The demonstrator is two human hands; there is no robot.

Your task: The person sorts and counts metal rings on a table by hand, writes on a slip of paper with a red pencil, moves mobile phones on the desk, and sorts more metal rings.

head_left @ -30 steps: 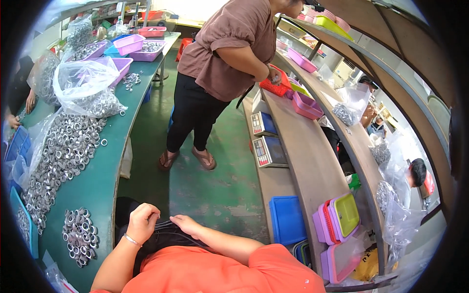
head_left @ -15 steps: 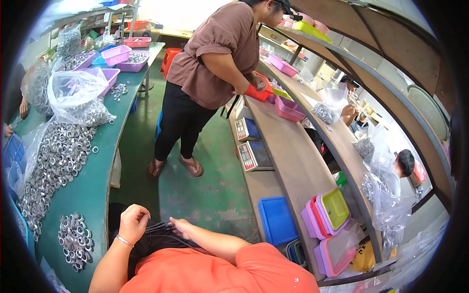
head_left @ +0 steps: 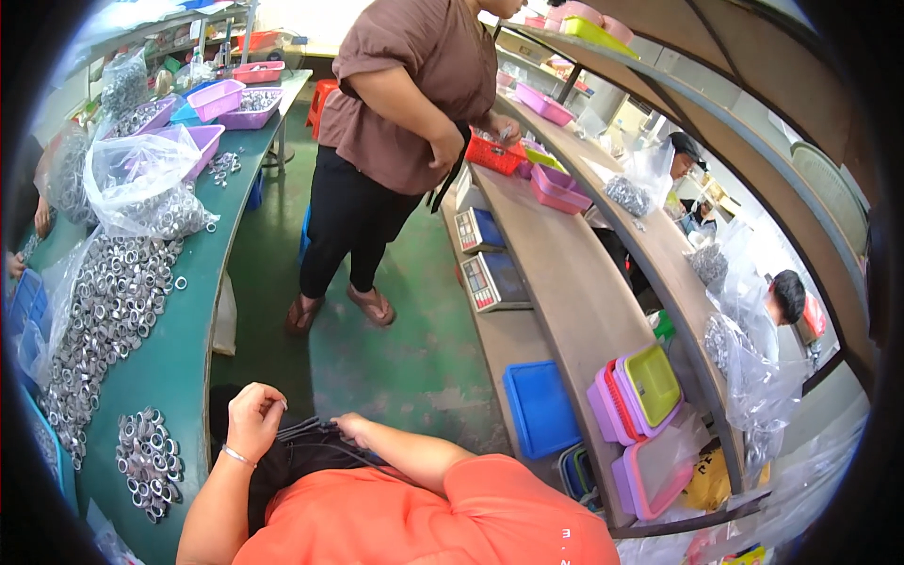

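Over my lap, my left hand (head_left: 252,416) is raised with its fingers curled in a pinch; a tiny pale bit shows at the fingertips, too small to name. To its right, my right hand (head_left: 352,429) is closed round the end of a bundle of thin dark cord-like strips (head_left: 299,432). The strips stretch leftward, their far ends lying below my left hand. On the green table at my left lies a small heap of grey metal rings (head_left: 148,463). Beyond it spreads a much larger pile of rings (head_left: 113,311).
A clear plastic bag of rings (head_left: 151,193) and pink baskets (head_left: 247,121) stand farther along the table. A person in a brown top (head_left: 400,104) stands ahead in the aisle. Shelving on the right holds scales (head_left: 496,281), a blue tray (head_left: 541,407) and stacked baskets (head_left: 603,405).
The view has shifted slightly. My hands keep nearly the same pose, the strips still in the right one. The standing person's nearer arm has dropped from the red basket to their side.
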